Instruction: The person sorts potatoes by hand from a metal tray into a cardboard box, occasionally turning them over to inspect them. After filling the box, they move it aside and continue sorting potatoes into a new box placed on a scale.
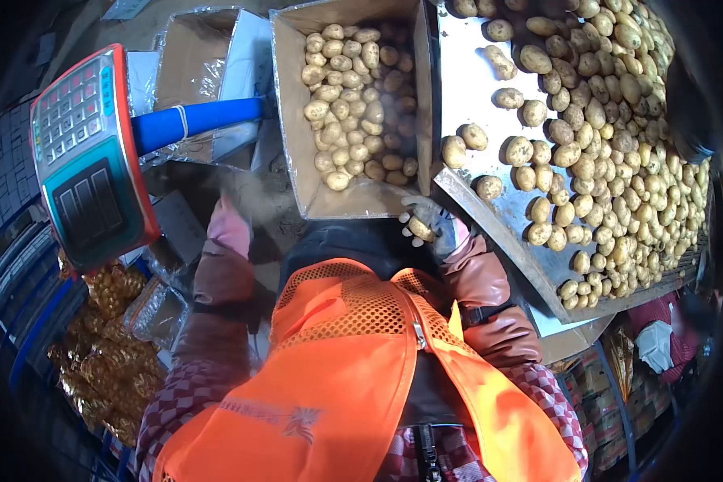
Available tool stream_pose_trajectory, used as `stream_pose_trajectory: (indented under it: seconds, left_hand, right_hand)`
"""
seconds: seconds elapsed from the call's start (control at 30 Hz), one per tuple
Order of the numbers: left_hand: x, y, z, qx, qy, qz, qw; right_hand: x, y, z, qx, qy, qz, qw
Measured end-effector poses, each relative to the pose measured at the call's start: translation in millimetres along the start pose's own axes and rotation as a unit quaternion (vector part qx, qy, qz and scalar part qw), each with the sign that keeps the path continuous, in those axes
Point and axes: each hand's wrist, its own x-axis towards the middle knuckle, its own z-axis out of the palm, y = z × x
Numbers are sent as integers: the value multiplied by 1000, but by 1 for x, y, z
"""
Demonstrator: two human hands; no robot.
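Observation:
A cardboard box (289, 120) stands in front of me with many potatoes (341, 104) inside, its right part in shadow. My right hand (430, 221), in a grey glove with pale fingertips, is closed around a potato (419, 228) at the box's near right corner, beside the table edge. My left hand (229, 221) is low at the left of the box, in a pink covering; its fingers are smeared and nothing can be made out in them. To the right, a metal-topped table (478, 96) with a wooden edge bears a large heap of potatoes (618, 161).
A scale display (88, 169) on a blue pole (201, 119) stands at the left. Behind it is an open carton (193, 68) with plastic film. Golden net bags (108, 353) lie at the lower left. At the far right, a person's red sleeve (679, 337) shows.

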Motion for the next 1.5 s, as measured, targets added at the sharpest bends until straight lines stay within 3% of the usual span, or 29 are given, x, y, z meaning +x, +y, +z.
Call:
stream_pose_trajectory:
  seconds: [0.03,0.1,0.17,0.2,0.23,0.3,0.33,0.37,0.43,0.47,0.53,0.63,0.7,0.77,0.83,0.87,0.9,1.0,1.13,1.23,1.37,1.43,1.5]
  left_hand:
    - [-3,3,-8,3,4,-1,1000]
    - [-3,17,-18,-16,148,167,975]
    - [10,90,-56,-139,115,246,952]
    - [27,122,-63,-198,97,309,925]
    - [52,149,-53,-125,95,324,933]
    - [98,206,-37,-52,138,328,933]
    - [129,229,-29,19,94,279,956]
    - [152,255,-34,90,-31,205,974]
    - [205,267,17,197,-111,143,963]
    - [209,269,24,194,-108,128,967]
    - [212,272,23,197,-106,121,967]
    - [204,278,-6,154,-159,131,966]
    - [196,278,-13,119,-111,95,982]
    - [156,268,-31,131,-48,141,980]
    - [107,251,-43,-72,-4,172,982]
    - [93,235,-43,-146,-16,230,962]
    - [79,219,-44,-218,-27,286,933]
    - [28,210,-68,-331,71,349,874]
    - [-14,208,-101,-420,33,294,858]
    - [-42,209,-122,-366,114,347,856]
    - [-72,218,-133,-323,165,407,838]
    - [-85,224,-126,-332,195,409,827]
    - [-101,233,-132,-277,164,402,857]
  right_hand:
    - [2,0,1,59,-12,-3,998]
    - [6,-2,1,120,-22,-12,992]
    - [0,-16,18,-69,94,22,993]
    - [-3,-17,23,-84,99,-7,991]
    - [-3,-17,23,-82,105,-11,991]
    - [-10,-9,21,-47,94,-16,994]
    - [-10,-6,18,-40,75,-28,996]
    - [-12,1,14,-36,81,-29,996]
    - [-10,6,12,86,-18,-75,993]
    - [-14,0,18,17,55,-15,998]
    - [-14,1,22,23,61,-18,998]
    - [-9,1,30,29,47,-49,997]
    - [-11,-3,38,33,54,-18,998]
    - [-9,-1,41,1,41,-69,997]
    - [-4,-5,47,69,18,-89,993]
    - [1,-13,53,72,51,-32,996]
    - [3,-22,61,66,45,-33,996]
    - [10,-43,82,103,18,-28,994]
    - [8,-75,106,7,5,-133,991]
    - [3,-98,114,-23,-7,-159,987]
    - [-8,-121,114,-67,-117,-147,980]
    - [-22,-129,121,-110,-103,-159,976]
    - [-31,-136,118,-436,12,-207,876]
